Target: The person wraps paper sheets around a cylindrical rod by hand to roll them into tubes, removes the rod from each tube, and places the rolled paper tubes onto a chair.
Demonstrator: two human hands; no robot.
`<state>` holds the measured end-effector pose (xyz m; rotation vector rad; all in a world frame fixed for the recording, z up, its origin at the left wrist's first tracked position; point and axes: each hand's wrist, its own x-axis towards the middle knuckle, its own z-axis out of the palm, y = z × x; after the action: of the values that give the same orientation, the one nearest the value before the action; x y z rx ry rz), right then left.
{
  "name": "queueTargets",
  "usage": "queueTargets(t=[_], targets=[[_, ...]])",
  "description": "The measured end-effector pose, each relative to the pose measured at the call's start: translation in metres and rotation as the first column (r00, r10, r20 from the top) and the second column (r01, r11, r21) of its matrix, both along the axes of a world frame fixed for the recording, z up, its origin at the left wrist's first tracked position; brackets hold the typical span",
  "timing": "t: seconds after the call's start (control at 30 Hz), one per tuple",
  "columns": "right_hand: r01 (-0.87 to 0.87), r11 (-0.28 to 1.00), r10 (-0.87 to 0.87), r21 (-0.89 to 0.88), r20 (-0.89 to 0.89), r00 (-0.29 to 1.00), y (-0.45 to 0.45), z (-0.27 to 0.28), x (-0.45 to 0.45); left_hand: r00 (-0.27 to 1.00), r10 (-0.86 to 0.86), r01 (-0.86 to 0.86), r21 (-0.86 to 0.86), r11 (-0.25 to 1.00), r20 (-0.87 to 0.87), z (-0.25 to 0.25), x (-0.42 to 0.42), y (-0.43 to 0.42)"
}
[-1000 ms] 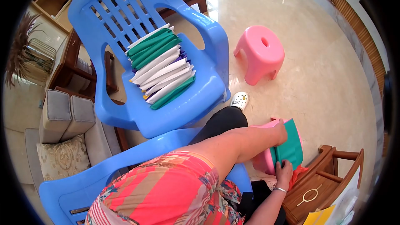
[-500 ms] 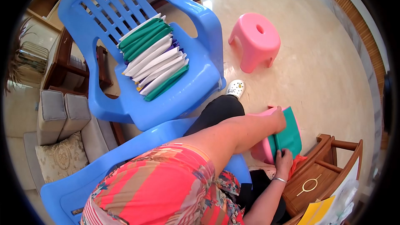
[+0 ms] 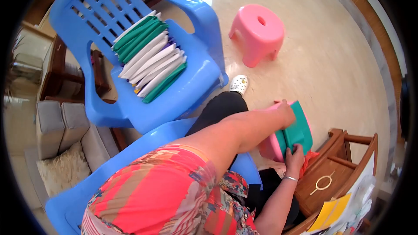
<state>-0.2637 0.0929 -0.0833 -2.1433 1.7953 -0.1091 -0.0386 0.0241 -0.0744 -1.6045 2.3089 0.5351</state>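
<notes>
A piece of green cloth (image 3: 301, 128) lies over a pink stool (image 3: 271, 150), with a fold along its near side. My left hand (image 3: 285, 114) is closed at the cloth's far end; it is slightly blurred and its fingertips are partly hidden. At the near end, my right hand (image 3: 295, 159), with a bracelet at the wrist, pinches the folded edge between thumb and fingers. Something red (image 3: 310, 157) shows just beyond that hand. On the blue chair (image 3: 191, 78) sits a row of folded green, white and purple cloth pieces (image 3: 150, 58).
Another pink stool (image 3: 257, 35) stands on the floor. Beside my right arm is a wooden stand (image 3: 324, 169) with a yellow sheet (image 3: 329, 213) and clear plastic near it. A grey sofa (image 3: 100, 141) with a cushion (image 3: 65, 167) is at the left. I sit on a blue chair (image 3: 165, 132).
The whole view has shifted a little, so things appear farther left and up. Both hands stay at the green cloth, and its folded part looks slightly different.
</notes>
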Motion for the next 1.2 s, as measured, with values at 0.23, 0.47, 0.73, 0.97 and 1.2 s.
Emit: queueTargets(t=[0.23,0.47,0.73,0.97,1.2], targets=[[-0.068,0.977,0.058,-0.204,-0.056,0.997,-0.004,-0.015,-0.008,0.993,0.052,-0.070,-0.170,0.983,-0.108,-0.032,0.004,-0.009],[0.048,0.919,-0.043,-0.392,0.020,0.999,-0.003,-0.026,-0.012,0.977,0.090,-0.124,-0.173,0.977,-0.192,-0.023,0.005,-0.002],[0.090,0.953,-0.086,-0.288,0.026,0.996,0.001,-0.033,-0.012,0.971,0.092,-0.139,-0.208,0.968,-0.220,-0.024,0.003,0.000],[0.031,0.962,-0.035,-0.271,-0.009,0.999,0.001,-0.027,-0.015,0.996,0.010,-0.029,-0.227,0.974,-0.085,-0.025,0.005,-0.004],[-0.023,0.999,0.016,0.043,0.150,0.988,-0.005,-0.019,-0.032,0.994,0.003,0.009,0.111,0.994,-0.111,-0.003,0.016,-0.015]])
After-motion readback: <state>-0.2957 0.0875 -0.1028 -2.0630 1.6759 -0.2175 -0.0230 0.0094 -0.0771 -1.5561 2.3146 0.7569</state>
